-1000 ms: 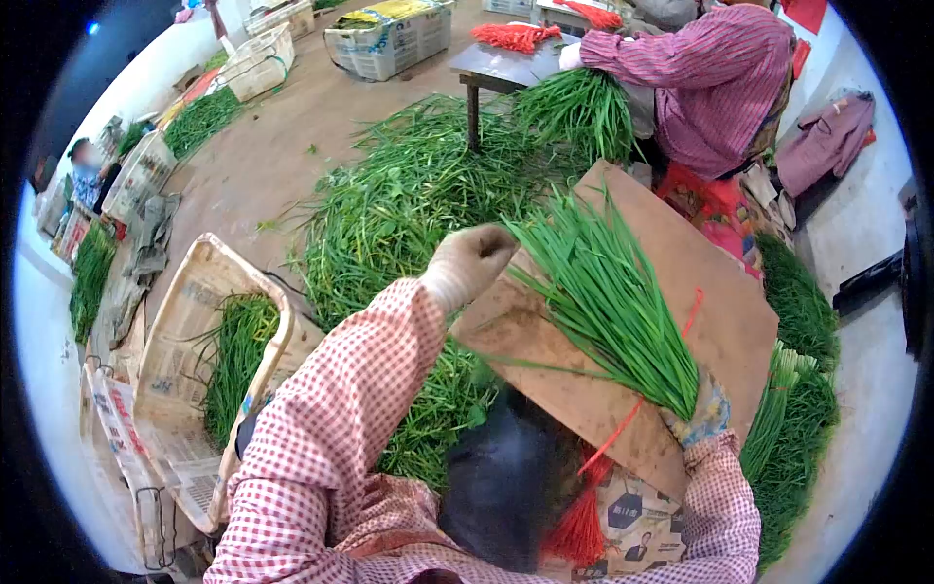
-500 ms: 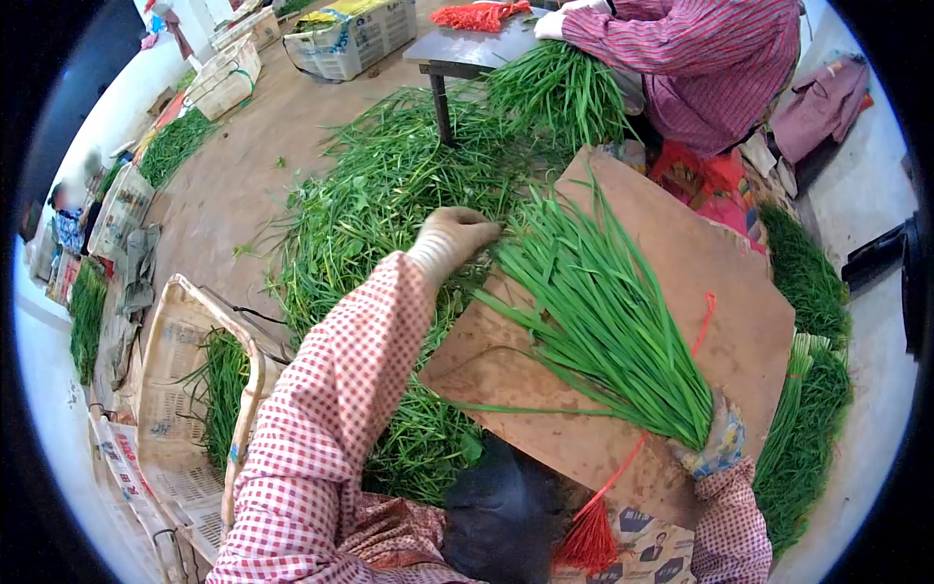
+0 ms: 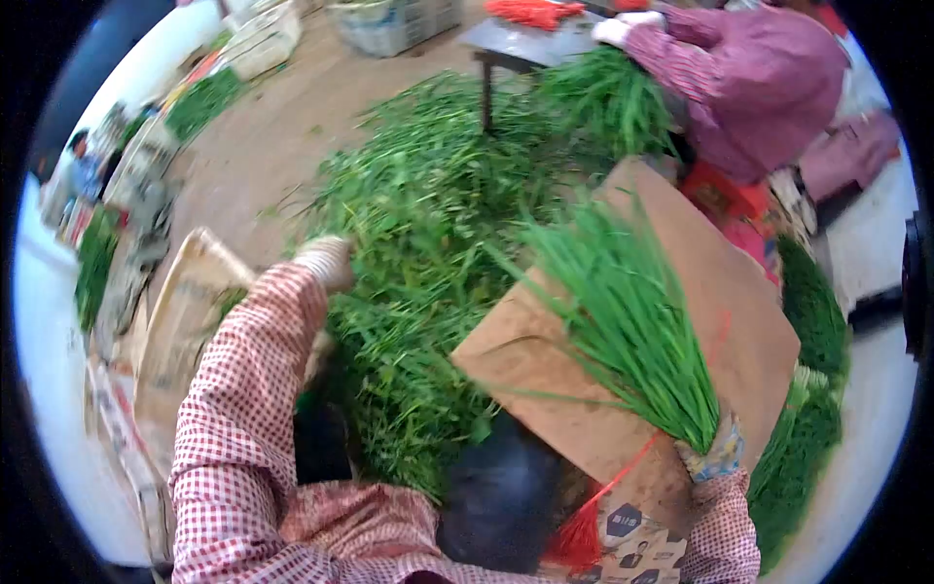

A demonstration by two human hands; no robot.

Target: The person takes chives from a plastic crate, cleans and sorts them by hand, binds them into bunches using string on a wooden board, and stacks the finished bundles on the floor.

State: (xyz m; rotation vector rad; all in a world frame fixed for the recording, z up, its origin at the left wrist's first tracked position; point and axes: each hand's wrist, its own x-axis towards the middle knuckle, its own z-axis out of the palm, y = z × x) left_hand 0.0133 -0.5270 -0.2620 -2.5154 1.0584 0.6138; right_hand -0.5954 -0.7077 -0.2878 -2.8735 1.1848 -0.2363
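Observation:
A bunch of green garlic chives [image 3: 623, 321] lies fanned across a brown board [image 3: 516, 341]. My right hand [image 3: 718, 453], in a patterned glove, grips its stem end at the board's lower right. My left hand [image 3: 329, 263], in a pale glove, is off to the left above the heap of loose green leaves [image 3: 418, 204]. Motion smears it and its fingers are hidden. A red cord crosses the board beneath the bunch, and a bundle of red cords [image 3: 579, 533] hangs at the near edge.
A pale plastic crate [image 3: 180, 331] stands at my left. A co-worker [image 3: 739, 88] bends over a small table [image 3: 506, 41] with chives and red cords. Tied chives [image 3: 798, 467] line the right wall. More crates and a seated person [image 3: 86, 167] are at far left.
My left hand has swung left, away from the tips of the chives to above the heap near the crate. My right hand stays on the stems. The view has shifted and blurred.

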